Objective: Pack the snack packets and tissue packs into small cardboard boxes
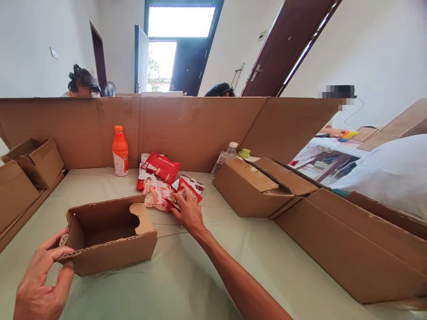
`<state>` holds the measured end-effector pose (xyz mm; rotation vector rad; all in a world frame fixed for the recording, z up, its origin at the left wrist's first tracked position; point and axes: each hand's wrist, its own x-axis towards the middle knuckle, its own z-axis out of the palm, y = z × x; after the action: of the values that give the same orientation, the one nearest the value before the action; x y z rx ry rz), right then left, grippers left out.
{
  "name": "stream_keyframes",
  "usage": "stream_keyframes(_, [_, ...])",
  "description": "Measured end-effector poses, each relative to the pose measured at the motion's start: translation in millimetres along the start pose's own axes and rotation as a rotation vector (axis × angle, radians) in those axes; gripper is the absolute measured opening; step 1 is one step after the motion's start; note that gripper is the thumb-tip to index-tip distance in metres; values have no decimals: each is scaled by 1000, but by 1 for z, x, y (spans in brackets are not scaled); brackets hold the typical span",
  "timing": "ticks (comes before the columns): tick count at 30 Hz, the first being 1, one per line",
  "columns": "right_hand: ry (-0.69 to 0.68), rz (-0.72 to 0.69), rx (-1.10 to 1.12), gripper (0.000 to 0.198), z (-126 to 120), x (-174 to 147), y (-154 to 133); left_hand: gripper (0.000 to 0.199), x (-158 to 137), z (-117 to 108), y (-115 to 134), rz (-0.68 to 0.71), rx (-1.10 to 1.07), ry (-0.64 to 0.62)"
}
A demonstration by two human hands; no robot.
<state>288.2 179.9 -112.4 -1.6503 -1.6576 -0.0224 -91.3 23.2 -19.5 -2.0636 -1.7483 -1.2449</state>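
My left hand [43, 278] grips the near left corner of a small open cardboard box [116, 258], thumb on the outside. The box stands on the pale green cloth, and the part of its inside I can see holds nothing. My right hand [188, 209] reaches past it to a pile of snack packets, fingers bent and closed on a red and white snack packet [196, 184]; the fingertips are partly hidden. Beside that hand lies a pink snack packet [158, 198]. A red packet [162, 166] rests on top of the pile.
An orange bottle [120, 153] stands behind the box, before a cardboard wall [200, 129]. To the right are a clear plastic bottle [225, 155], a green item [244, 153] and long cardboard boxes [350, 249]. More boxes [43, 162] line the left. Other people are beyond the wall.
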Motion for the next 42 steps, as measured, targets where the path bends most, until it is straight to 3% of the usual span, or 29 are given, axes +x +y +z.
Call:
stream_keyframes(3, [68,24,114,26,-3,2,17,16,-1,-5,3,84,65,21])
stream_keyframes(7, [247,108,243,27,-27,-5,39,18,0,-9,-1,118,104,27])
stream_keyframes(11, [337,156,299,31,-56,-21,48,18,2,-5,-5,113,80,6])
stream_keyframes(13, [258,77,301,27,-62,-34,44,19,1,-1,-4,70,50,5])
stream_keyframes(17, [-152,-268,186,31,-58,-58,25,21,-1,4,1,-28,-4,24])
stream_keyframes(19, [-225,-346,124,35,-54,-66,20,19,-2,3,3,-32,-17,34])
stream_keyframes(27, [-168,-279,28,35,-59,-72,31,14,0,-11,18,85,-108,95])
stream_keyframes(31, [-172,-278,24,35,-66,-70,34,22,4,-7,31,249,-110,75])
stream_keyframes(34, [-101,-217,55,33,-74,-64,42,24,5,-2,32,274,-41,94])
stream_keyframes(36, [-93,-168,98,31,-80,-60,48,26,5,0,29,253,-2,101])
stream_keyframes(39, [-194,-108,254,31,-89,-58,51,29,5,0,25,250,-5,82])
stream_keyframes(42, [-186,52,446,30,-100,-51,43,29,7,0,24,268,-25,54])
